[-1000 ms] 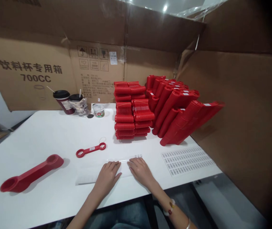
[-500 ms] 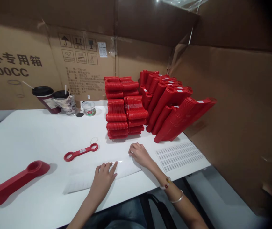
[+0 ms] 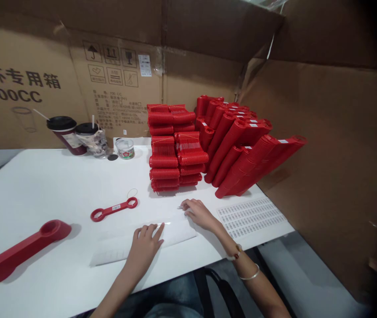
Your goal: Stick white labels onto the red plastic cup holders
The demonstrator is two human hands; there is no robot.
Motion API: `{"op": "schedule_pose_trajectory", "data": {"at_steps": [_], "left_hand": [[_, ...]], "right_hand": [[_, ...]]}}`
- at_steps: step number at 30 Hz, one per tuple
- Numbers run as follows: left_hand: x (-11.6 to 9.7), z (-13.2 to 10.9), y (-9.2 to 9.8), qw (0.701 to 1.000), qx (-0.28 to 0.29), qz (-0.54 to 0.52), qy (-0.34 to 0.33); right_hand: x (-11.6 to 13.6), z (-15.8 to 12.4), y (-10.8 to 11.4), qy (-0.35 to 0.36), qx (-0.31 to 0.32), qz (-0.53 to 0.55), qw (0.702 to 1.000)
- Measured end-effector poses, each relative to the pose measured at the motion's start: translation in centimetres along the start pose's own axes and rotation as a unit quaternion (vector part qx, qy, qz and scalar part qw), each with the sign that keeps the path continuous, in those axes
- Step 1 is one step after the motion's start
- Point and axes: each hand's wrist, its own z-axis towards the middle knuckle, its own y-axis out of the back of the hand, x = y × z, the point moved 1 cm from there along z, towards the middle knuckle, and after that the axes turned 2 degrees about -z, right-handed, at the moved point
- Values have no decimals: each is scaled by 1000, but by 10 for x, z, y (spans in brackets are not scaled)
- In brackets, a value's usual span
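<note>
Resting your spread left hand [image 3: 144,244] on the white sheet [image 3: 175,232], you pinch a tiny pale piece [image 3: 179,207] by its far-right corner in your right hand [image 3: 200,215].

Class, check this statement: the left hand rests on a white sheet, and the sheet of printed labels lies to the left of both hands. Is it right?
Not quite: the sheet of printed labels lies to the right of both the left hand and the right hand, as the head view shows. The left hand does rest on a white sheet.
</note>
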Motion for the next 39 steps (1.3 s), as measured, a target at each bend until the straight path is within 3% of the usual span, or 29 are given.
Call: {"op": "schedule_pose_trajectory", "data": {"at_steps": [4, 11, 21, 25, 29, 33, 36, 39], "left_hand": [[-1, -1, -1, 1000, -1, 7, 0], [-3, -2, -1, 1000, -4, 17, 7], [-4, 0, 3, 998, 31, -47, 29], [-11, -2, 8, 997, 40, -56, 41], [-11, -5, 21, 996, 47, -65, 41], [18, -7, 52, 989, 35, -139, 36], [64, -6, 76, 983, -5, -138, 120], [114, 2, 88, 977, -13, -100, 188]], "right_hand": [[0, 0, -5, -1, -1, 47, 999], [-1, -10, 7, -6, -27, 160, 987], [-21, -7, -18, -37, -33, 227, 973], [-11, -16, -8, -25, -42, 250, 967], [16, -26, 13, 1, -6, 326, 945], [58, -28, 26, 42, 68, 367, 927], [83, -27, 25, 65, 99, 367, 923], [91, -29, 20, 65, 94, 365, 924]]}}
